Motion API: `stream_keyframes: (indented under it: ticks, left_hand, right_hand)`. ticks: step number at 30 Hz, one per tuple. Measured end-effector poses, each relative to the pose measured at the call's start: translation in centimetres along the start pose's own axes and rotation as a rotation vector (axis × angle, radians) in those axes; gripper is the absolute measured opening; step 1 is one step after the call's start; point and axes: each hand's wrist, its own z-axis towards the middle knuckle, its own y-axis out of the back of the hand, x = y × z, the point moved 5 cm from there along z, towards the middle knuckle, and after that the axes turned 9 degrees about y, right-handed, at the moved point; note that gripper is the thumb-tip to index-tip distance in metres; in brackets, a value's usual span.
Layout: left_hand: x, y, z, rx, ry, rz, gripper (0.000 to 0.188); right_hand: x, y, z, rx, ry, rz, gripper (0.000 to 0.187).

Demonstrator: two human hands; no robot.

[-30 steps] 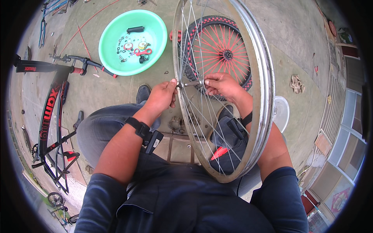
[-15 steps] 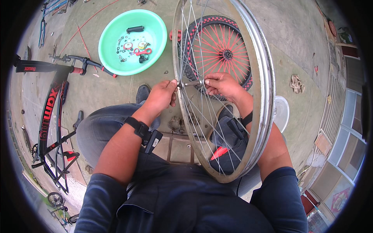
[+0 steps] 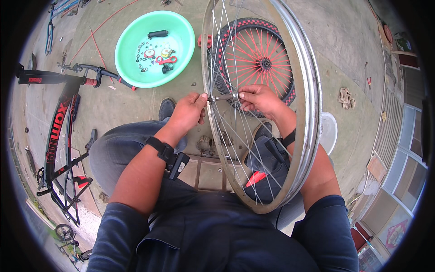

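The bare silver spoked bicycle wheel rim (image 3: 312,104) stands upright between the person's knees above the concrete floor (image 3: 136,109); the left hand (image 3: 188,111) pinches the axle end (image 3: 209,96), its grip pressed together; the right hand (image 3: 258,99) closes its grip on the hub (image 3: 226,96) through the spokes; a slipped pinch could likely drop small parts far from the green plastic basin (image 3: 131,43).

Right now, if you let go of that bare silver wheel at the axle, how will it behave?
The silver wheel would probably tip sideways or roll: it stands upright between the knees, steadied by the left hand and right hand at the hub. Tyreless, thin-spoked, likely light yet stiff.
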Motion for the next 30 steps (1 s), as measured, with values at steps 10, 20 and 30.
stream_keyframes:
  ticks: [10,20,30]
  left_hand:
    - [-0.39,-0.29,-0.33,-0.049,-0.124,-0.039,0.035]
    - [0.2,0.17,0.01,-0.037,0.009,-0.092,0.033]
    - [0.23,-0.05,0.18,0.031,0.027,-0.047,0.029]
  right_hand:
    - [-0.26,0.15,0.03,-0.01,-0.004,0.001,0.025]
    - [-0.24,0.1,0.19,-0.005,-0.002,0.016,0.024]
    - [-0.37,-0.14,0.26,0.056,-0.019,0.205,0.024]
